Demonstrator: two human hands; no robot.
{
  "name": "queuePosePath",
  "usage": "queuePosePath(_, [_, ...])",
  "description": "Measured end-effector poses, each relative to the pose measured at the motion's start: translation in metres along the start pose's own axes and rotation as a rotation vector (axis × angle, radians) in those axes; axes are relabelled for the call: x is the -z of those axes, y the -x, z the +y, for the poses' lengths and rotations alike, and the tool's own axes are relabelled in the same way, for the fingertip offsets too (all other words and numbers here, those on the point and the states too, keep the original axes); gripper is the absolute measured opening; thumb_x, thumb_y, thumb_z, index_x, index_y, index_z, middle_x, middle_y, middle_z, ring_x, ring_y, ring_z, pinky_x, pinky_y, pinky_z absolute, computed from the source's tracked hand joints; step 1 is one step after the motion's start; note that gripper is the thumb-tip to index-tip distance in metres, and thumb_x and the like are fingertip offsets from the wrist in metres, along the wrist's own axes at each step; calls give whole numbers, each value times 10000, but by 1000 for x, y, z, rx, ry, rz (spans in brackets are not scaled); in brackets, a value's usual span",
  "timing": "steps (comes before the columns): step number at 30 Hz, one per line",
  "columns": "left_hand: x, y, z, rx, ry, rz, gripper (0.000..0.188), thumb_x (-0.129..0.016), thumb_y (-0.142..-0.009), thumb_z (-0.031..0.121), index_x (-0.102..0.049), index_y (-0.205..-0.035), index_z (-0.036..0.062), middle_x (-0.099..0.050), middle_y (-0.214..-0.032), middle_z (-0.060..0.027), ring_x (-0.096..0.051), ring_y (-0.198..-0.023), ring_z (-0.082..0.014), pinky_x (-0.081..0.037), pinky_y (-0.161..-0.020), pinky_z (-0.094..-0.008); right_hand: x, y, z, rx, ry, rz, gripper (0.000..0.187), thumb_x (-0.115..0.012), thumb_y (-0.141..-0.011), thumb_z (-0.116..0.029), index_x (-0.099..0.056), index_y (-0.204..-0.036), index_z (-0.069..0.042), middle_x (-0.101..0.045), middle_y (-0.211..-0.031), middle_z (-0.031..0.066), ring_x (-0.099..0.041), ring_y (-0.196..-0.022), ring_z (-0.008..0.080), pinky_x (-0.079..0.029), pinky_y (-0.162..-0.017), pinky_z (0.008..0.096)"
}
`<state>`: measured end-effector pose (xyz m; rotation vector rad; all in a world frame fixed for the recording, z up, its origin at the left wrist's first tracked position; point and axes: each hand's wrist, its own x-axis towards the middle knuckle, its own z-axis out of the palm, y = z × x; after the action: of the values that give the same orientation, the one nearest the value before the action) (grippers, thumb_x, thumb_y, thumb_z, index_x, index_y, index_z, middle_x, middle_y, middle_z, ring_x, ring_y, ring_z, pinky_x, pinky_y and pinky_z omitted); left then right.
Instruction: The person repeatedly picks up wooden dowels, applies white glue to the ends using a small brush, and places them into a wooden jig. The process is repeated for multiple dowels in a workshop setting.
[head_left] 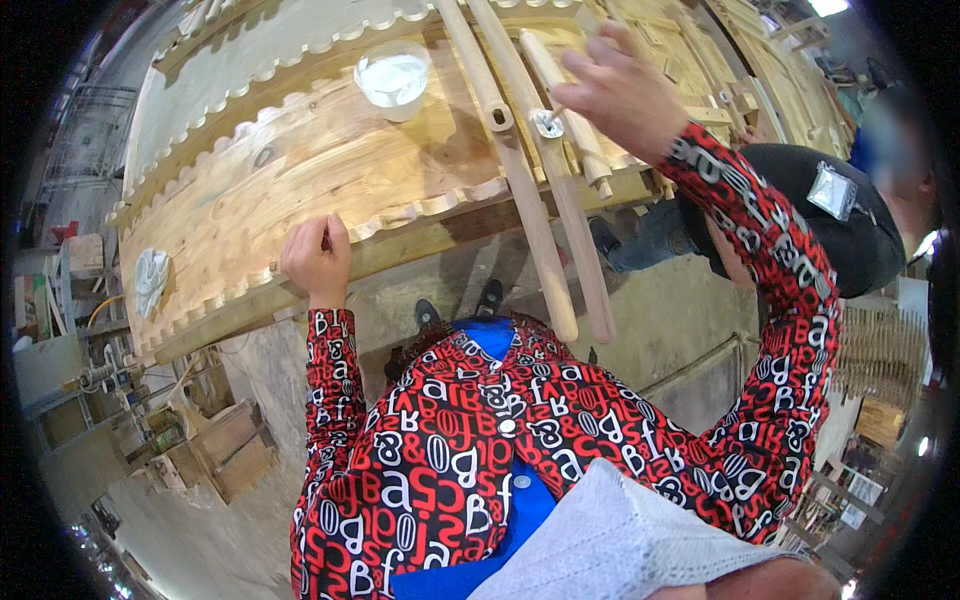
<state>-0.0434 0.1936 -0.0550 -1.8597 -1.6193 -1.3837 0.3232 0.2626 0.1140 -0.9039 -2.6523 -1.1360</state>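
In the head view, two long round wooden poles lie side by side across the table (270, 195), their near ends reaching past its edge over the floor (420, 375). The left pole (516, 165) has a dark oval hole (501, 118) in its upper side. The right pole (561, 170) carries a patch of white paste (547, 123) at about the same level. To the right of both lies a shorter wooden post (583, 140) with a narrowed near end.

The right hand (625, 95) is raised over the shorter post, its fingertips near the white paste. It is blurred; its fingers are bent and partly spread, and I cannot tell whether its grip has hold of anything. The left hand (318, 258) is at the table's near edge, well apart from the poles, its grip curled into a loose fist with nothing seen in it.

A translucent plastic tub (392, 80) of white liquid stands left of the poles. A crumpled white cloth or glove (152, 282) lies at the table's left end, and a scalloped wooden edge (420, 208) runs along the near side. At the right, close to the table, is another person (800, 190) in a black top.
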Motion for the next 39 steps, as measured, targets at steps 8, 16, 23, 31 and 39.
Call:
queuePosePath(8, [3, -3, -3, -69, 26, 20, 154, -670, -802, 143, -626, -667, 84, -583, -608, -37, -540, -562, -225, -419, -544, -343, 19, -42, -3, 21, 53, -258, 127, -593, -800, -118, -690, -745, -179, -614, -823, 29, -629, -872, 198, -337, -1004, 388])
queuePosePath(16, [5, -3, -8, -64, 36, -4, 171, -661, -806, 151, -605, -656, 90, -574, -608, -38, -531, -558, -223, -412, -535, -345, 26, -44, -6, -42, 40, -382, 120, -597, -779, -77, -679, -737, -153, -616, -822, 36, -632, -869, 207, -333, -1005, 410])
queuePosePath(23, [9, -7, -8, -70, 32, 18, 157, -667, -787, 162, -613, -647, 114, -588, -611, -34, -562, -579, -223, -427, -546, -355, 35, -12, 18, -186, -141, -329, 62, -590, -830, -109, -637, -804, -78, -610, -834, 108, -633, -868, 266, -435, -868, 358])
queuePosePath(31, [15, 31, -43, -69, 83, 115, 157, -667, -770, 225, -627, -638, 151, -640, -643, -10, -619, -621, -192, -473, -548, -341, -25, 27, -15, -797, -1034, -391, 277, -554, -960, -232, -665, -1089, -13, -613, -813, -4, -543, -720, 79, -432, -647, 218])
queuePosePath(39, [33, 47, -56, -106, 136, 159, 153, -684, -752, 203, -613, -625, 154, -612, -617, 18, -593, -589, -174, -465, -542, -321, 23, -75, -69, -337, -76, -123, 202, -579, -934, -315, -685, -1067, -207, -677, -906, 42, -639, -850, 191, -438, -770, 361])
